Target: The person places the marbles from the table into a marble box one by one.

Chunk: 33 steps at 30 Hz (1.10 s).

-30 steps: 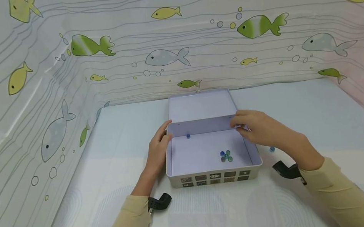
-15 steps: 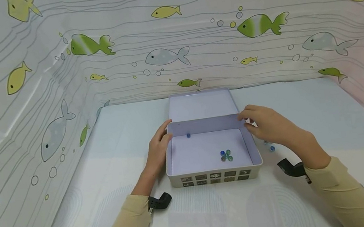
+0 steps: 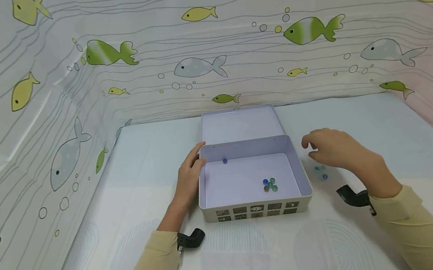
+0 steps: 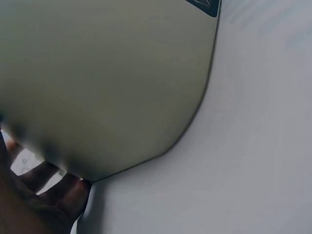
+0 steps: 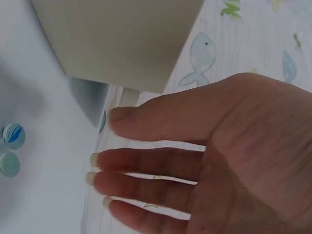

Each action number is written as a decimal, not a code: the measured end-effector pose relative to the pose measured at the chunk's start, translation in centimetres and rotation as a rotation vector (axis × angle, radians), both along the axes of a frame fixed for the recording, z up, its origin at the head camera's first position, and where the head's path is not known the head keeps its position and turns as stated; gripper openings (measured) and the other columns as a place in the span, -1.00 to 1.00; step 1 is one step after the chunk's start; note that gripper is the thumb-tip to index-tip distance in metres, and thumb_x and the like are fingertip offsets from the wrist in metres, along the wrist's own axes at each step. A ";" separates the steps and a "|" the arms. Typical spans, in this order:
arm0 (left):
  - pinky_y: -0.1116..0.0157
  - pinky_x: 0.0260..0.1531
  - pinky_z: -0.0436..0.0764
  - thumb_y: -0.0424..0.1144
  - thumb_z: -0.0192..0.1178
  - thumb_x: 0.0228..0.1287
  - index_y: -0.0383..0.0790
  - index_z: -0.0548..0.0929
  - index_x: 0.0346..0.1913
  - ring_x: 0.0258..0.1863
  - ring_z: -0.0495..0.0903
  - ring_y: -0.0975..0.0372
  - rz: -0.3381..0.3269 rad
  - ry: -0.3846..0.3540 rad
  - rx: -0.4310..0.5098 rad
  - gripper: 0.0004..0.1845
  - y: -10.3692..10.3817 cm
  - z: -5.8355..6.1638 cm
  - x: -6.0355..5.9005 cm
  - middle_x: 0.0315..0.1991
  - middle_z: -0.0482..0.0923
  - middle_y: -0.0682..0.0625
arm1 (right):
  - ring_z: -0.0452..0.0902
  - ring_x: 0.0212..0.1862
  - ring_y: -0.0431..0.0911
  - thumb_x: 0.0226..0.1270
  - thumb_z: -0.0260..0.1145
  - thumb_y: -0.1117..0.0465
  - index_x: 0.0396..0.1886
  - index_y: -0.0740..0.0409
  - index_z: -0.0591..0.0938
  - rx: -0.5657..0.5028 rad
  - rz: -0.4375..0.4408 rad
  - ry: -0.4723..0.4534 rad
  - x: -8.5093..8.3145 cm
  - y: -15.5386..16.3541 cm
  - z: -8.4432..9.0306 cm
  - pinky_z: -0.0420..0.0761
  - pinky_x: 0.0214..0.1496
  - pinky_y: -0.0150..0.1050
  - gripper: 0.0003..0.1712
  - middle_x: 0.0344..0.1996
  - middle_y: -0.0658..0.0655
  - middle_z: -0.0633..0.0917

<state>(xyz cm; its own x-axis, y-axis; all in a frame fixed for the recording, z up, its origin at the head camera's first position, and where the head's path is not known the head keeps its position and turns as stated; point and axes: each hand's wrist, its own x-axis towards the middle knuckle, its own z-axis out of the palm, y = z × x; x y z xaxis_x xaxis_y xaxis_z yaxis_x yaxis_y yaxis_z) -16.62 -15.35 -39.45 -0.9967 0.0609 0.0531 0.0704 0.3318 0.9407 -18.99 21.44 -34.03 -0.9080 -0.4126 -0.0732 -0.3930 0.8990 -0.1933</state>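
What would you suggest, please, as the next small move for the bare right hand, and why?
I'd probably lower the bare right hand and pinch one of the small round blue and greenish glassy marbles beside the open rectangular lavender-lined box. This hand hovers near them with nothing visible in it; similar marbles lie inside, and the bare left hand holds the box's left side.

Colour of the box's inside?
Pale lavender inside the box; shows best in the head view.
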 end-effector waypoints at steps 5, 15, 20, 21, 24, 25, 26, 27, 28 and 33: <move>-0.09 0.44 0.25 -0.16 -0.11 0.53 0.07 0.29 0.51 0.46 0.31 0.03 0.006 -0.001 0.007 -0.47 0.1 0.2 0.1 0.48 0.32 -0.04 | 0.55 -0.31 -0.03 0.22 0.31 0.32 -0.08 0.22 0.70 0.063 -0.029 -0.146 -0.6 0.5 -0.4 0.57 -0.34 -0.11 -0.73 -0.20 0.20 0.71; -0.09 0.43 0.27 -0.17 -0.11 0.53 0.07 0.30 0.51 0.44 0.34 0.02 0.010 -0.001 0.003 -0.47 0.0 0.1 0.0 0.47 0.33 -0.04 | 0.50 -0.35 -0.03 0.23 0.23 0.39 -0.26 0.20 0.70 0.098 -0.015 -0.219 -1.4 1.3 -2.5 0.54 -0.33 -0.13 -0.84 -0.31 0.15 0.69; -0.08 0.43 0.27 -0.17 -0.11 0.53 0.08 0.29 0.51 0.45 0.33 0.03 0.010 -0.002 -0.004 -0.47 0.1 0.1 0.0 0.48 0.32 -0.03 | 0.45 -0.39 -0.06 0.19 0.21 0.44 -0.36 0.18 0.67 0.084 0.003 -0.205 -1.5 1.4 -2.8 0.48 -0.37 -0.19 -0.85 -0.43 0.10 0.63; -0.08 0.43 0.27 -0.17 -0.11 0.53 0.08 0.29 0.51 0.45 0.33 0.03 0.010 -0.002 -0.004 -0.47 0.1 0.1 0.0 0.48 0.32 -0.03 | 0.45 -0.39 -0.06 0.18 0.21 0.45 -0.38 0.17 0.66 0.083 0.005 -0.206 -1.5 1.4 -2.9 0.47 -0.37 -0.20 -0.85 -0.44 0.10 0.62; -0.09 0.43 0.28 -0.18 -0.11 0.53 0.09 0.29 0.51 0.43 0.35 0.03 0.011 -0.004 -0.004 -0.48 0.1 0.2 0.0 0.47 0.33 -0.03 | 0.43 -0.39 -0.05 0.14 0.20 0.48 -0.39 0.18 0.64 0.077 0.002 -0.219 -1.5 1.5 -2.8 0.45 -0.37 -0.22 -0.84 -0.44 0.12 0.60; -0.08 0.43 0.28 -0.18 -0.11 0.54 0.09 0.30 0.50 0.43 0.35 0.03 0.011 -0.004 -0.005 -0.48 0.1 0.2 0.0 0.47 0.33 -0.03 | 0.43 -0.39 -0.05 0.13 0.19 0.48 -0.39 0.18 0.63 0.078 0.000 -0.225 -1.5 1.6 -2.8 0.44 -0.37 -0.22 -0.84 -0.44 0.12 0.59; -0.08 0.43 0.28 -0.18 -0.11 0.54 0.10 0.30 0.50 0.43 0.35 0.03 0.013 -0.004 -0.006 -0.48 0.1 0.2 0.0 0.47 0.33 -0.03 | 0.42 -0.39 -0.05 0.13 0.19 0.48 -0.39 0.19 0.62 0.079 -0.002 -0.231 -1.5 1.6 -2.8 0.44 -0.37 -0.22 -0.84 -0.44 0.12 0.59; -0.09 0.43 0.28 -0.19 -0.11 0.54 0.10 0.30 0.50 0.43 0.35 0.03 0.014 -0.004 -0.005 -0.48 0.1 0.3 0.0 0.47 0.33 -0.03 | 0.42 -0.39 -0.05 0.13 0.19 0.49 -0.39 0.19 0.62 0.080 -0.005 -0.236 -1.5 1.7 -2.8 0.43 -0.37 -0.22 -0.84 -0.45 0.12 0.58; -0.08 0.43 0.28 -0.19 -0.11 0.54 0.10 0.30 0.50 0.44 0.34 0.03 0.015 -0.004 -0.006 -0.48 0.1 0.3 0.0 0.47 0.33 -0.03 | 0.41 -0.39 -0.05 0.13 0.18 0.49 -0.39 0.19 0.61 0.081 -0.006 -0.239 -1.5 1.8 -2.8 0.42 -0.37 -0.22 -0.84 -0.45 0.12 0.57; -0.08 0.43 0.28 -0.18 -0.11 0.54 0.09 0.30 0.50 0.43 0.35 0.03 0.013 -0.009 0.001 -0.48 0.0 0.2 0.0 0.47 0.32 -0.04 | 0.39 -0.41 -0.06 0.13 0.14 0.51 -0.44 0.18 0.60 0.073 -0.002 -0.234 -1.5 1.8 -2.9 0.39 -0.40 -0.25 -0.80 -0.49 0.09 0.54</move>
<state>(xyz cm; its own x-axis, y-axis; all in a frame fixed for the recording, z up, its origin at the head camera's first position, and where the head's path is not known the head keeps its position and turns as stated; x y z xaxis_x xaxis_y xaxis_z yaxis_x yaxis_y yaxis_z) -16.60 -15.35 -39.27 -0.9979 0.0483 0.0443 0.0578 0.3318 0.9416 -20.50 23.26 -36.97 -0.8634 -0.3968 -0.3115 -0.3435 0.9146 -0.2132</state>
